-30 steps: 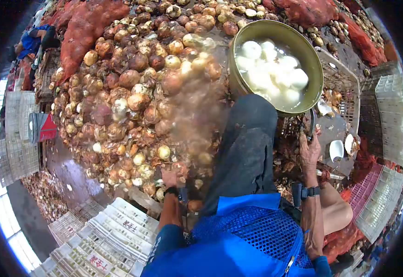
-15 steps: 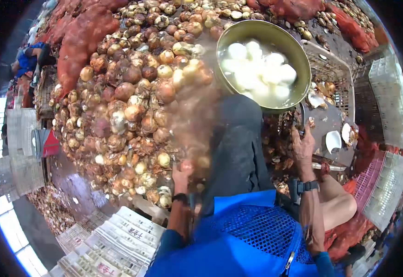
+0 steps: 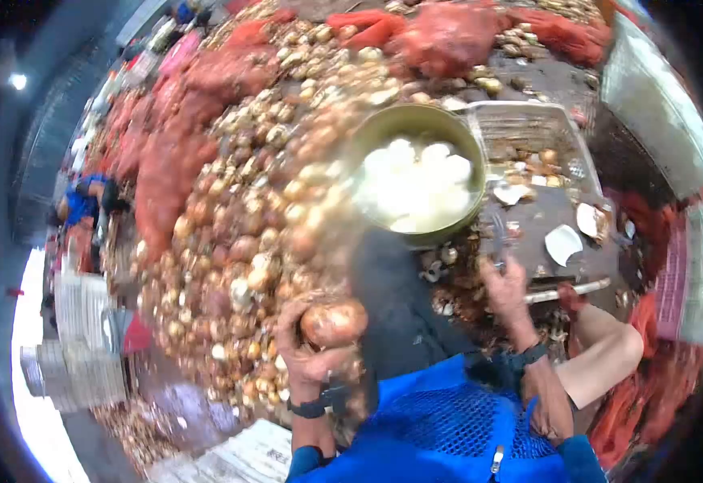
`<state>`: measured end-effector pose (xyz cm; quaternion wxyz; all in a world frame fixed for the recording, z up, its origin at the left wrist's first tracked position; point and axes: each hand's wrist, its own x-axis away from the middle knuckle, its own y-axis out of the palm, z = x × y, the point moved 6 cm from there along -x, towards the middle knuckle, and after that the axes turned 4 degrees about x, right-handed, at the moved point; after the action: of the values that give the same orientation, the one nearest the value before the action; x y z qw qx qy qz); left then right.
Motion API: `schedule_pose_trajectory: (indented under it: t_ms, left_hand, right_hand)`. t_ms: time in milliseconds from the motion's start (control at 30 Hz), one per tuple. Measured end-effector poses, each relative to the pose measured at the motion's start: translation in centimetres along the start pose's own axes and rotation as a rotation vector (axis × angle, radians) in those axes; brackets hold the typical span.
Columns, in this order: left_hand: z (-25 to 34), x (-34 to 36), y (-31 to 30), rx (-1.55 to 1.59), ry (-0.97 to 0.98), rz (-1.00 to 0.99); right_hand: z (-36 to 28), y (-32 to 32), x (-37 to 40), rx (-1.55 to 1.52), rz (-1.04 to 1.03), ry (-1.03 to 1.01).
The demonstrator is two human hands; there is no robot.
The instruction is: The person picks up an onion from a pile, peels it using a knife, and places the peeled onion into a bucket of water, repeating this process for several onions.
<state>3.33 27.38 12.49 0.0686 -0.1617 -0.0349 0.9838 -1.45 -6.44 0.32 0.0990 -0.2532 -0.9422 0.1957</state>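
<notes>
My left hand (image 3: 307,354) is wrapped round a brown-skinned onion (image 3: 334,323), raised above the pile of unpeeled onions (image 3: 235,258). At the right, my right hand (image 3: 508,294) is closed on a small knife (image 3: 498,241), its thin curved blade pointing away from me and blurred. Ahead of my knee stands a round olive-green basin (image 3: 480,181) with peeled white onions (image 3: 416,181) in it. Pieces of white onion (image 3: 563,244) lie on a dark surface to the right of the basin.
A plastic crate (image 3: 521,109) with onion scraps stands right of the basin. Red mesh sacks (image 3: 166,177) line the far left, and another red sack (image 3: 448,40) lies at the back. Pale crates (image 3: 239,455) sit at lower left. A person in blue (image 3: 82,205) is far left.
My left hand has come up from the pile with an onion in it. The view has swung, and the basin now appears lower and further left. My right hand keeps the knife.
</notes>
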Motion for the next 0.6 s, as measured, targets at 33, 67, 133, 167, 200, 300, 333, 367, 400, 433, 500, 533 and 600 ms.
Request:
schedule_pose_trajectory:
  t_ms: [33, 67, 133, 167, 200, 300, 333, 367, 400, 433, 500, 533, 600]
  left_hand:
    - [0.5, -1.1, 2.0, 0.018, 0.053, -0.088]
    - [1.0, -2.1, 4.4, -0.061, 0.183, -0.191]
    - [1.5, -3.2, 9.7, -0.049, 0.285, -0.369]
    - [1.6, -3.6, 12.4, -0.025, 0.303, -0.481]
    - [0.7, -3.6, 15.0, -0.009, 0.319, -0.591]
    - [-1.1, -3.2, 22.6, -0.059, 0.255, -0.833]
    - [-2.2, -3.1, 24.2, -0.057, 0.185, -0.863]
    - [-3.4, -2.9, 25.4, -0.065, 0.115, -0.886]
    - [-4.9, -2.2, 26.3, 0.026, -0.025, -0.910]
    - [-5.6, -1.6, 27.2, 0.027, -0.021, -0.925]
    - [-7.5, -0.3, 28.0, 0.113, -0.297, -0.826]
    - [-8.3, -0.2, 28.1, -0.041, -0.083, -0.780]
    - [-10.2, -0.1, 27.9, -0.138, -0.052, -0.777]
  right_hand:
    - [0.1, -0.3, 0.7, 0.081, 0.012, -0.110]
    - [-1.6, -0.8, 1.7, -0.031, -0.049, 0.016]
    - [-4.0, -1.3, 3.5, -0.355, -0.237, 0.316]
    - [-4.0, -1.4, 4.5, -0.581, -0.356, 0.483]
    - [-2.7, -1.5, 4.1, -0.501, -0.240, 0.213]
    - [-0.3, -3.8, 4.3, -0.534, -0.150, 0.167]
    - [1.6, -4.2, 4.3, -0.502, -0.078, 0.184]
    - [3.4, -4.4, 4.2, -0.471, -0.016, 0.198]
    - [3.8, -4.8, 4.1, -0.595, 0.080, 0.333]
    - [4.4, -4.9, 4.0, -0.601, 0.093, 0.335]
    - [4.5, -5.2, 3.8, -0.221, 0.216, 0.101]
    - [5.0, -5.0, 3.6, -0.230, 0.216, 0.104]
    - [5.2, -4.3, 3.6, -0.066, 0.188, 0.054]
